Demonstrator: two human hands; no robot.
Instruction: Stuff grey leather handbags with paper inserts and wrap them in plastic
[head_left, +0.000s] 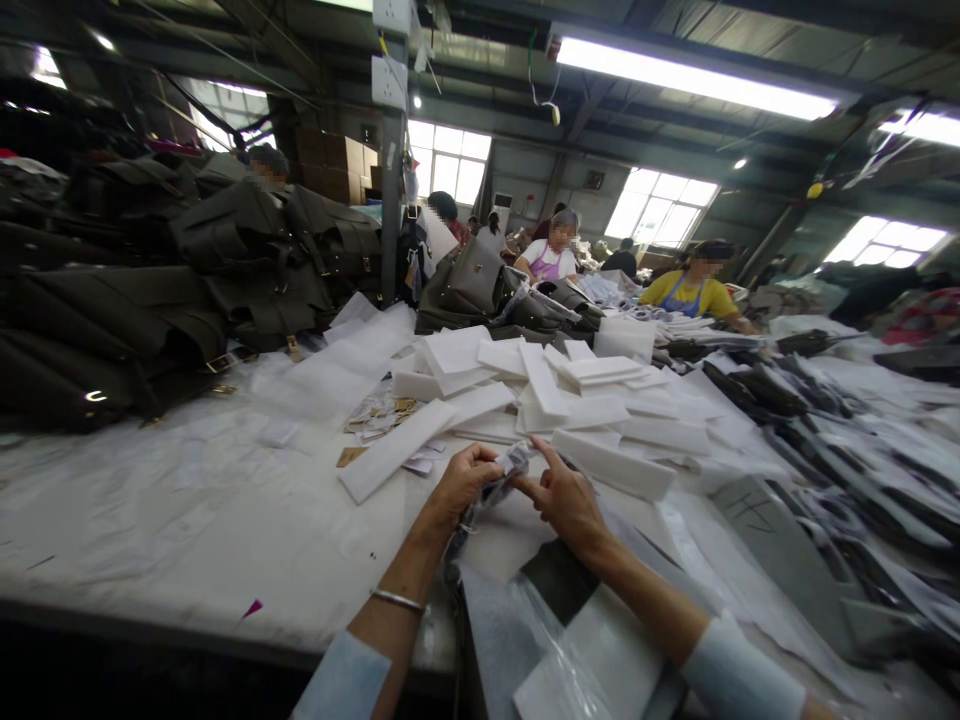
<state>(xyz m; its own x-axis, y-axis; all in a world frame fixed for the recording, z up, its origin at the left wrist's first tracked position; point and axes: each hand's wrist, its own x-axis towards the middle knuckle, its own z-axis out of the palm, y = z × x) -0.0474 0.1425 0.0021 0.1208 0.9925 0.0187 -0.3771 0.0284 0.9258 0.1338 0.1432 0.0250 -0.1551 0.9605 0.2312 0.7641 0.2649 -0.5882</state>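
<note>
Above the table's front part, my left hand (466, 484) pinches a dark strap wrapped in clear plastic (480, 508). The wrapped end shows between my two hands. My right hand (564, 498) is at that end from the other side, its index finger stretched along it and the other fingers bent against it. Below my forearms lies a dark olive bag (559, 580), partly covered by a white foam sheet (600, 655) and clear plastic film. The strap's lower part runs down towards the bag; where it joins is hard to see.
White foam pieces (544, 385) are heaped just beyond my hands. Finished-looking dark bags (97, 330) pile up at the left, others (465, 280) by a post (391, 170). Stacked dark panels (847, 480) fill the right. Two co-workers (551, 262) (690, 290) are across the table.
</note>
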